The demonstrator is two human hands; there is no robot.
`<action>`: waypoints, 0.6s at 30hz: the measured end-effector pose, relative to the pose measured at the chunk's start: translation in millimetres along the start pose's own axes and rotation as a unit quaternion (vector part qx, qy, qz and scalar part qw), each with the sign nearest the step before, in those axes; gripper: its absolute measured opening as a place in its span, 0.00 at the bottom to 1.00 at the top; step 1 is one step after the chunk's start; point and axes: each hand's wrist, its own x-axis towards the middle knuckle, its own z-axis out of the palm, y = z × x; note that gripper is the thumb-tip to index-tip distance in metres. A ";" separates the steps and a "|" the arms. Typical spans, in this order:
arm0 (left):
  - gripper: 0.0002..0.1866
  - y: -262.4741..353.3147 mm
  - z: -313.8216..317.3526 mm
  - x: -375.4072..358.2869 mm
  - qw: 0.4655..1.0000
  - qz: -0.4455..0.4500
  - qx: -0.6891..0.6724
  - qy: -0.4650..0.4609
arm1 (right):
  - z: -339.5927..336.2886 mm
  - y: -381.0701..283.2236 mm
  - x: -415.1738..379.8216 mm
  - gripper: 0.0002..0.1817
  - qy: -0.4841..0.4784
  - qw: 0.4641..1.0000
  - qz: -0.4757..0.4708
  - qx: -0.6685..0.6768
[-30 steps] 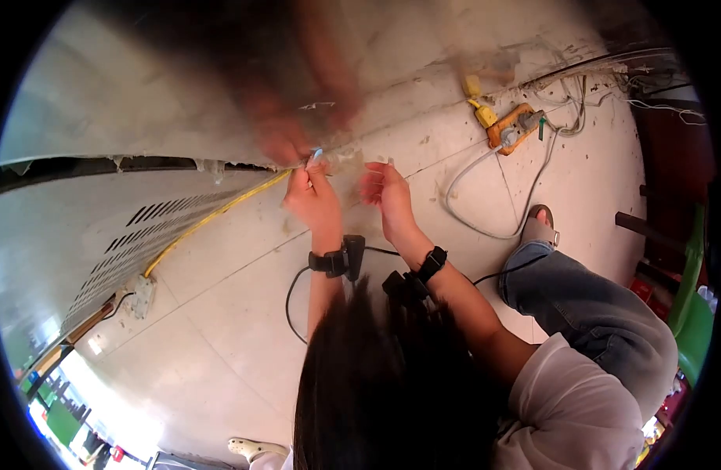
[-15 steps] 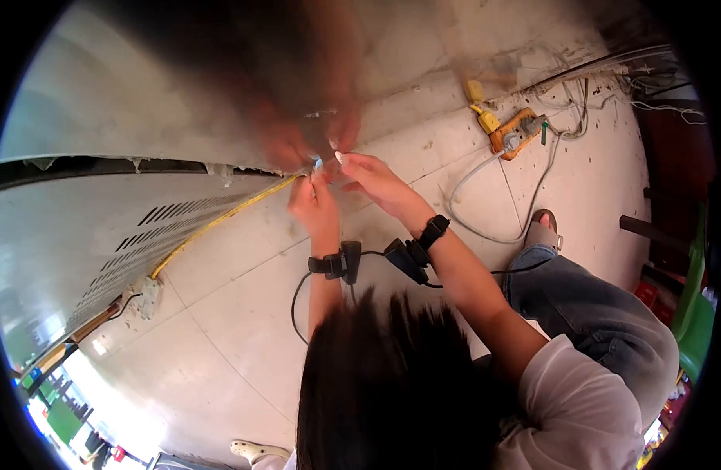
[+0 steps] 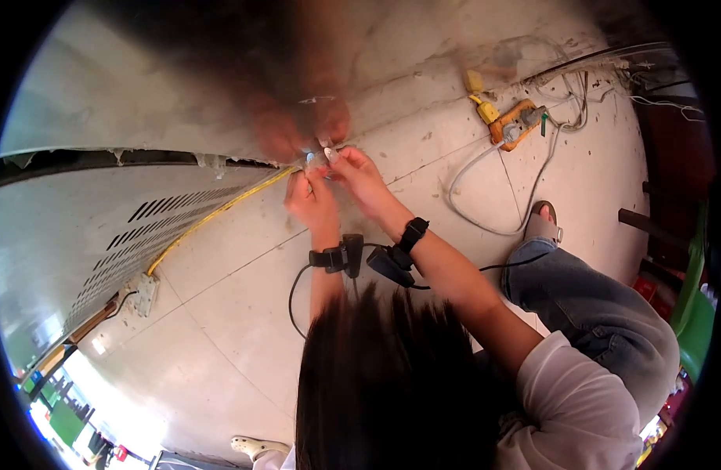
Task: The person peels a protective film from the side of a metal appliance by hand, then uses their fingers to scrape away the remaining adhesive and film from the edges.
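Note:
My left hand is closed in a pinch at the lower edge of a shiny metal panel. My right hand is pinched close beside it, the fingertips of both nearly meeting. A small pale-blue spot shows at the left fingertips; I cannot tell what the fingers hold. The yellow cable runs up from the lower left along a vented metal side and reaches the left fingers, where its end is hidden. Blurred reflections of both hands show in the panel. Black straps with small black boxes sit on both wrists.
An orange power strip with grey plugs and a yellow plug lies on the tiled floor at right. A grey cord loops toward my sandalled foot. A white socket box is at left. A green chair stands at far right.
Both hands have shifted slightly left and up along the panel edge, the right hand drawing closer to the left. Their fingers stay pinched.

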 end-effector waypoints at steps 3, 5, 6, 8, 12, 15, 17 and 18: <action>0.11 0.1 0.7 -0.9 1.000 0.002 -0.005 0.010 | 3.9 -2.9 -4.1 0.06 0.000 1.000 0.003 0.011; 0.11 3.4 -0.2 -1.2 1.000 0.008 -0.004 0.013 | 4.8 -1.2 -4.5 0.06 0.007 1.000 -0.001 0.017; 0.11 2.6 -0.4 -1.6 1.000 0.015 0.003 0.017 | 5.3 -0.3 -4.9 0.06 0.011 1.000 -0.004 0.020; 0.12 0.8 -0.8 -2.0 0.999 0.029 0.017 0.023 | 4.7 0.6 -6.9 0.07 0.013 1.000 -0.006 0.003; 0.12 2.4 -6.3 -2.2 0.999 0.032 0.040 0.016 | 8.4 5.2 -14.0 0.08 0.023 0.999 -0.027 -0.005; 0.12 -0.1 -6.3 -2.6 0.999 0.030 0.017 0.021 | 6.2 0.6 -15.1 0.09 0.041 0.997 0.016 -0.057; 0.12 -2.8 -5.0 -3.4 1.000 0.013 -0.013 0.019 | -1.9 -4.8 -15.8 0.14 0.030 0.990 -0.012 -0.134; 0.12 -0.6 -6.4 -2.8 1.000 0.006 -0.012 0.012 | -4.5 -9.4 -18.1 0.16 0.024 0.984 -0.026 -0.172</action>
